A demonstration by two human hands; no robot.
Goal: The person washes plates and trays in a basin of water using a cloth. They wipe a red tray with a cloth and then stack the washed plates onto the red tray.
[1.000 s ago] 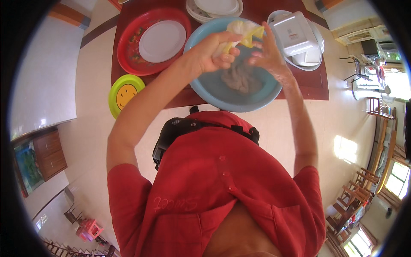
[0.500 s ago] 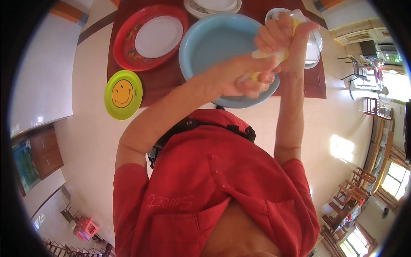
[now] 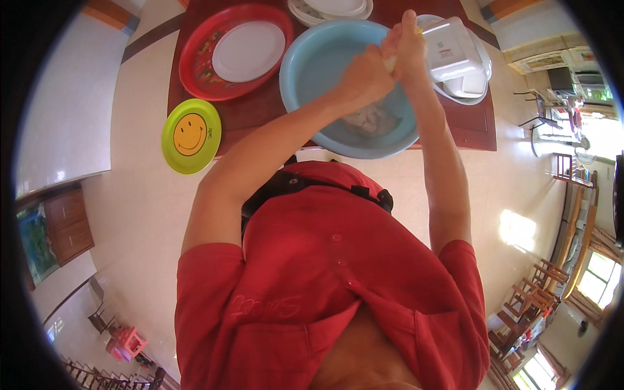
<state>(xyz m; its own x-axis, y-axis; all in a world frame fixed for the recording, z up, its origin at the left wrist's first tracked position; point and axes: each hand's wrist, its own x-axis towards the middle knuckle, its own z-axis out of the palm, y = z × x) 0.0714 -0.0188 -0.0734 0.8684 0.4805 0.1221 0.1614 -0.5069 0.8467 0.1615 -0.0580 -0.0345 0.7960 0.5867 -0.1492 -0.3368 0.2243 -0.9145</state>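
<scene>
Over the light blue basin (image 3: pixel 296 62), my left hand (image 3: pixel 366 79) and my right hand (image 3: pixel 409 52) are closed close together on a twisted yellow and white cloth (image 3: pixel 390 63). Most of the cloth is hidden in my fists; small bits show between them and beyond the right one. Below my left hand, a pale, rumpled patch (image 3: pixel 370 119) shows in the basin; whether it is stirred water or something soft I cannot tell. White dishes (image 3: pixel 452 49) are stacked right of the basin, beside my right hand, the top one bottom up.
A red patterned tray (image 3: pixel 195 52) holding a white plate (image 3: pixel 249 52) lies left of the basin. Nearer, a lime green plate with a smiling face (image 3: pixel 190 136) sits at the edge of the brown table (image 3: pixel 250 116). More white plates (image 3: pixel 335 8) are stacked behind the basin.
My hands have drawn closer together, with the cloth bunched tighter between them. Both have shifted slightly left, uncovering the white dishes. The pale patch in the basin now shows.
</scene>
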